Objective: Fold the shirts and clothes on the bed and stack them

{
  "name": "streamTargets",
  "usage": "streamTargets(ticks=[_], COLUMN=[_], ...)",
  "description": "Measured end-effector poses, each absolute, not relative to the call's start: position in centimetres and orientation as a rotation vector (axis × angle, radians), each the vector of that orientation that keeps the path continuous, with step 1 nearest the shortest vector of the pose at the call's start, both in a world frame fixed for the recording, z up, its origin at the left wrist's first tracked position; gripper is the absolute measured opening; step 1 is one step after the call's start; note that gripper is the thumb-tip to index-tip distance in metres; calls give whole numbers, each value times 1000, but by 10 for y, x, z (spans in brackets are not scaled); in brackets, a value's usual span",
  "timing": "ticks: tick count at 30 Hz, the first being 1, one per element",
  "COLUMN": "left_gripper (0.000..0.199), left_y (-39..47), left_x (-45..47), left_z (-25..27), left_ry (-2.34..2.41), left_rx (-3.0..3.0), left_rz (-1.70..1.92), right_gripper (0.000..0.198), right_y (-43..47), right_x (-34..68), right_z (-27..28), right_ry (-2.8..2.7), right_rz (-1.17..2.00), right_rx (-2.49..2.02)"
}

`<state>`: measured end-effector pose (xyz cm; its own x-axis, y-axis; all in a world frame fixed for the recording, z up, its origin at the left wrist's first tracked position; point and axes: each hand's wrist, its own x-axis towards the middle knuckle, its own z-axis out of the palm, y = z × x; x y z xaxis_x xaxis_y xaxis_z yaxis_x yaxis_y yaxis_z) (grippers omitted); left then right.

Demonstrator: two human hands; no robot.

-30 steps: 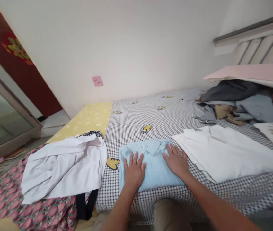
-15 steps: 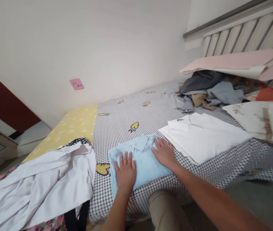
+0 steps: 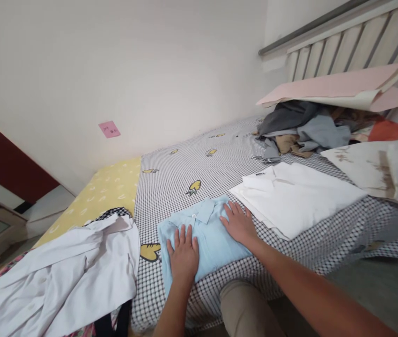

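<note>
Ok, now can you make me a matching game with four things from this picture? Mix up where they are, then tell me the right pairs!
Things:
1. light blue shirt
2. small pink note
3. pile of clothes
4. crumpled white garment

Places:
A. partly under a large pink sheet
B. in the lower left of the picture
C. up on the wall
D. under the left hand and right hand, both with fingers spread

Right pairs: 1-D, 2-C, 3-A, 4-B.
</note>
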<state>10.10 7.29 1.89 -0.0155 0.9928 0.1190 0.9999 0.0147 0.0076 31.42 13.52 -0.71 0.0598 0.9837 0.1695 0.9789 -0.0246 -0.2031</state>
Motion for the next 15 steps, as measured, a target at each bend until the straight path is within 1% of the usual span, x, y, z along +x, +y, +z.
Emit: streamTargets(ticks=[7, 15], left_gripper=[54, 55], left_y=[74, 75], left_x=[101, 102], left_z=[19, 21], left_ry=[-2168, -2156], left_rx=[-2125, -2122], left_rz=[-71, -90], right_gripper=[63, 62], right_y=[135, 137], right_x=[315, 315], right_z=[-7, -9], right_ry=[-1984, -1969], right_rz=[34, 35], right_rx=[-2062, -2040])
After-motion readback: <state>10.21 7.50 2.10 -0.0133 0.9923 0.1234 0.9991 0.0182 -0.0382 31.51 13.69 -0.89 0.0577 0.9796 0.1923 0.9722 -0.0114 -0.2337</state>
